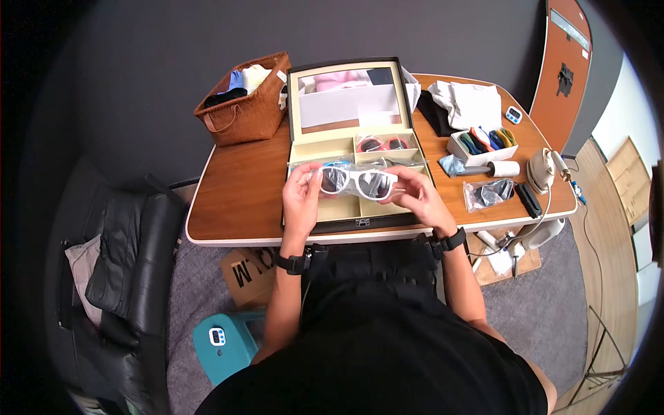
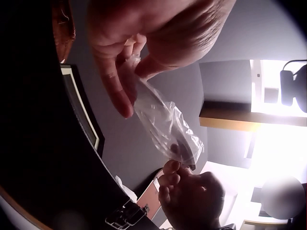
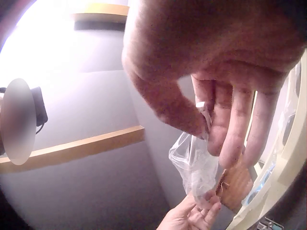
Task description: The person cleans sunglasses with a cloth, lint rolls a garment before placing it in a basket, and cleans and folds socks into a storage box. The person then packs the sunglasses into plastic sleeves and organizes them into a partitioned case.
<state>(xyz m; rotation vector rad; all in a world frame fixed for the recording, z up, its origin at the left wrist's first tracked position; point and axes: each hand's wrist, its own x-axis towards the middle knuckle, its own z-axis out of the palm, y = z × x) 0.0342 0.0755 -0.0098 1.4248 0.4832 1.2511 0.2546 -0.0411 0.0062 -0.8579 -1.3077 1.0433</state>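
White-framed sunglasses (image 1: 360,182) with dark lenses, in a clear plastic bag (image 2: 165,122), are held level above the open case (image 1: 415,220). The left hand (image 1: 302,200) pinches the bag's left end between thumb and fingers. At the other end the right hand (image 1: 420,198) pinches it, its thumb against the fingers in the right wrist view, where the bag (image 3: 194,160) hangs between both hands. Red sunglasses (image 1: 384,144) lie in an upper compartment of the case; a blue-tinted item in plastic is partly hidden behind the left hand.
A brown basket (image 1: 249,114) with cloths stands left of the case. To the right are white cloth (image 1: 470,104), a box of rolled colourful items (image 1: 484,144), a lint roller (image 1: 503,169), bagged dark glasses (image 1: 492,193), a black object (image 1: 528,200) and a corded beige device (image 1: 541,170).
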